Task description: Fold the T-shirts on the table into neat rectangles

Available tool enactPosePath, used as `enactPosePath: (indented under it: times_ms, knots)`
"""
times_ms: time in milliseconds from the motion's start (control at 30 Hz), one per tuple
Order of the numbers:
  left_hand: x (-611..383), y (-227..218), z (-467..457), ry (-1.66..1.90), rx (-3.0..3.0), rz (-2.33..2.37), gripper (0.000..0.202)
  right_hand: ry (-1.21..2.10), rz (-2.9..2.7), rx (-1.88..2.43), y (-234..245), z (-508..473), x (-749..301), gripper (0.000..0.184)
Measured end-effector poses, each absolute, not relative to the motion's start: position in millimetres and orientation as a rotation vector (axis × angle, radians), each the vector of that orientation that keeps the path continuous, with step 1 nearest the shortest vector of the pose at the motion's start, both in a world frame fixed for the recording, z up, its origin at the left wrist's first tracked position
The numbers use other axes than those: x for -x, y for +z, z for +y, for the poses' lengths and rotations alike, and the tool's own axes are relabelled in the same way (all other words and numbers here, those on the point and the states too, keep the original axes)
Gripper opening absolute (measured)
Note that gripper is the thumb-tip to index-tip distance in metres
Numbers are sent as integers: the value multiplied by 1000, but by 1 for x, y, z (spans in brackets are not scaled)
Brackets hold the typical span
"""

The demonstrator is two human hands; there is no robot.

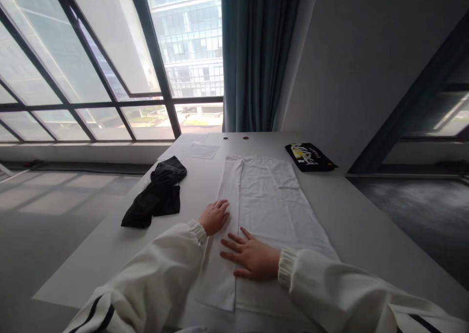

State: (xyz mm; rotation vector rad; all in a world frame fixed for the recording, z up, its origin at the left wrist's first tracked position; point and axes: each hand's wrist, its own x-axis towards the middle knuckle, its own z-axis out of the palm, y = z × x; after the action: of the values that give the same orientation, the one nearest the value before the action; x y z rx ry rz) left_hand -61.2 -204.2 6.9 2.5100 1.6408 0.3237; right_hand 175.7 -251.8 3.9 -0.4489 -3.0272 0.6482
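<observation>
You have a white shirt spread lengthwise on the table, directly in front of you, its short sleeve lying out on the right. Along its left side a long strip appears turned inward over the body, its edge running almost straight toward you. Your left hand rests on that strip, fingers loosely extended and grasping nothing; your right hand lies lower, palm down, fingers spread and likewise free of any grip, reaching across the strip's edge. Lying flat like this, your hands probably press the layers smooth and stop the edge from springing up. The black garment sits bunched well to the left and the black printed bundle at the far right, both apart from the shirt, which presumably leaves it room to lie flat.
</observation>
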Motion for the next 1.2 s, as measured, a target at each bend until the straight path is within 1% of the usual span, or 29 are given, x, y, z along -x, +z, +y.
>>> enactPosePath:
  times_ms: [67, 133, 300, 467, 567, 633, 700, 767, 967, 1100, 1200]
  knots:
    - [50, -6, -157, 209, -2441, 1777, 54, 709, -2983, 398, 5, -262, -174, 61]
    - [43, -17, -115, 168, -2406, 1817, 57, 767, -2935, 353, 3, -261, -172, 54]
    - [49, -26, -36, 113, -2388, 1829, 59, 899, -2820, 283, -3, -244, -178, 42]
    - [62, -21, 34, 54, -2349, 1849, 63, 829, -2780, 467, -4, -243, -183, 44]
    - [62, -19, 73, 31, -2270, 1933, 69, 824, -2753, 503, -2, -244, -184, 42]
    - [61, -20, 95, 30, -2229, 1981, 74, 831, -2706, 646, 2, -242, -184, 44]
    - [62, -22, 112, 33, -2209, 2007, 76, 840, -2643, 855, 5, -240, -185, 47]
    - [66, -24, 126, 36, -2221, 1992, 75, 867, -2600, 976, 8, -239, -185, 49]
    - [84, -26, 150, 49, -2346, 1889, 70, 998, -2565, 928, 6, -240, -184, 43]
    - [85, -25, 153, 76, -2334, 1895, 69, 1048, -2531, 936, 4, -240, -185, 39]
    - [85, -27, 153, 110, -2298, 1935, 71, 1056, -2519, 934, 2, -239, -186, 39]
